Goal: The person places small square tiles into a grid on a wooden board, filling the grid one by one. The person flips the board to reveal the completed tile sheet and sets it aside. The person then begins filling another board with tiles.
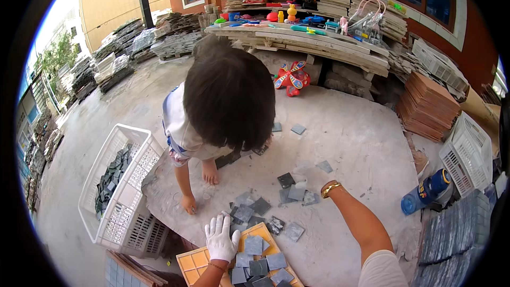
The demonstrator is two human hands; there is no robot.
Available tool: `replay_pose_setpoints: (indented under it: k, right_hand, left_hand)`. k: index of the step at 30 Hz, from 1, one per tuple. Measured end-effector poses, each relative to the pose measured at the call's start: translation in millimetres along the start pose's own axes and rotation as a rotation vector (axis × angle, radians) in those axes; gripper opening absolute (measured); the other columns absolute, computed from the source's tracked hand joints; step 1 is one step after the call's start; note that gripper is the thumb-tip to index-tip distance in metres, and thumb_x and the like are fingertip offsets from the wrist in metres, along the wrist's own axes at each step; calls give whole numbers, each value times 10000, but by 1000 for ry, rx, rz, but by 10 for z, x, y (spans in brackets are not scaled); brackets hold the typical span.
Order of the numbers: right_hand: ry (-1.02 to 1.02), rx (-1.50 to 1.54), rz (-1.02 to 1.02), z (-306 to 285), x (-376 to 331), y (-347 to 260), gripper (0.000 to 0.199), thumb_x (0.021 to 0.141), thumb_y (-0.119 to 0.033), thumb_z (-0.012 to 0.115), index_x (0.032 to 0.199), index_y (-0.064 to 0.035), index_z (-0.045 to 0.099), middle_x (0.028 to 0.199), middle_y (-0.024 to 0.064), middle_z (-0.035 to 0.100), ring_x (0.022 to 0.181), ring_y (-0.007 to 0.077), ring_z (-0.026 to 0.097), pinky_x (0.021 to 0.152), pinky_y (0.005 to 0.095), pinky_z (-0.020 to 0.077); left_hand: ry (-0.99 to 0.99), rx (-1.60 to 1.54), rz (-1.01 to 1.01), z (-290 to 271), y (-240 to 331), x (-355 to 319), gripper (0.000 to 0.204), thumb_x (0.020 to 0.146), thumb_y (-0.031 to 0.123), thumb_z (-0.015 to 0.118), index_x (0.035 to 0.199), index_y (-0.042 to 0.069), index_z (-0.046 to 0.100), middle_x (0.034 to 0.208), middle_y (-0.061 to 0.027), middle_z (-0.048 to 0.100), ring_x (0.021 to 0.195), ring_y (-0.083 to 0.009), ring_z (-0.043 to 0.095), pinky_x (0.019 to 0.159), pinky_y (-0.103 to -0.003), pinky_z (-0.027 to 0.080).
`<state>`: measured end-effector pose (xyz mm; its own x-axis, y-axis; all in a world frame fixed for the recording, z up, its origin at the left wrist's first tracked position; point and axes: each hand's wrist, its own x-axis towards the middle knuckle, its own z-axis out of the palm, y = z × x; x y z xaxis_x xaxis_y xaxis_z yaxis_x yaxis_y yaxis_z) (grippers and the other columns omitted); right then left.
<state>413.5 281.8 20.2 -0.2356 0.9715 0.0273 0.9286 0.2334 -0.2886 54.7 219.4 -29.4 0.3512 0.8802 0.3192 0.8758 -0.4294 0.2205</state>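
Observation:
My left hand (220, 239), in a white glove, lies with its fingers stretched over the far edge of a yellow gridded tray (192, 260). Small square grey stone tiles (258, 267) are heaped on the tray's right side. Farther right, my right arm reaches across the pale stone table (366, 154), a gold bracelet (330, 187) at its wrist. A pale glove covers my right hand (308, 177); it blends into the table and its fingers are unclear. Loose grey and dark tiles (244, 212) lie scattered around and between both hands.
Another person leans over the table, one hand (188, 203) on its surface left of the tiles. A white crate (125, 212) of dark tiles stands at the left. A red toy (292, 78) sits at the back, a blue bottle (424, 192) at the right beside stacked grey tiles (454, 236).

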Motion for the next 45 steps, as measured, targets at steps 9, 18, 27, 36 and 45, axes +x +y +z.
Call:
replay_pose_setpoints:
  k: [9, 18, 27, 36, 45]
  right_hand:
    - [74, 7, 213, 194, -172, -501, 555, 668, -229, 751, 1135, -73, 494, 1168, 174, 513, 1083, 345, 533, 881, 451, 467]
    - [-197, -137, 256, 127, -86, -730, 548, 711, -206, 720, 1169, -58, 459, 1152, 221, 542, 1056, 395, 554, 894, 437, 470]
    - [-322, -278, 47, 192, 412, -375, 618, 665, -164, 724, 1212, -49, 462, 1250, 195, 500, 1134, 372, 511, 934, 434, 449]
    - [-508, 95, -220, -69, -78, -1212, 582, 676, -344, 715, 1126, -23, 536, 1080, 223, 589, 1021, 371, 566, 883, 420, 454]
    - [-177, -135, 136, 504, 425, -1747, 578, 674, -419, 763, 1046, -28, 556, 1051, 186, 606, 999, 336, 604, 828, 422, 497]
  left_hand:
    - [46, -26, 7, -26, 4, 0, 558, 774, 336, 630, 1249, 62, 525, 1310, -128, 498, 1224, -311, 423, 1028, -457, 287]
    - [85, -72, 0, -38, 37, 3, 571, 788, 331, 609, 1271, 42, 515, 1288, -164, 518, 1207, -329, 437, 1022, -450, 292]
    - [53, -93, -24, -87, 64, 41, 562, 787, 337, 616, 1257, 41, 528, 1301, -151, 508, 1216, -321, 429, 1033, -454, 276]
    - [17, -122, -83, -70, 48, -15, 555, 792, 344, 613, 1263, 64, 523, 1320, -143, 494, 1249, -328, 410, 1067, -476, 245]
    - [9, -108, -55, -31, 56, 32, 590, 795, 350, 610, 1300, 66, 497, 1333, -149, 488, 1253, -327, 413, 1062, -486, 256]
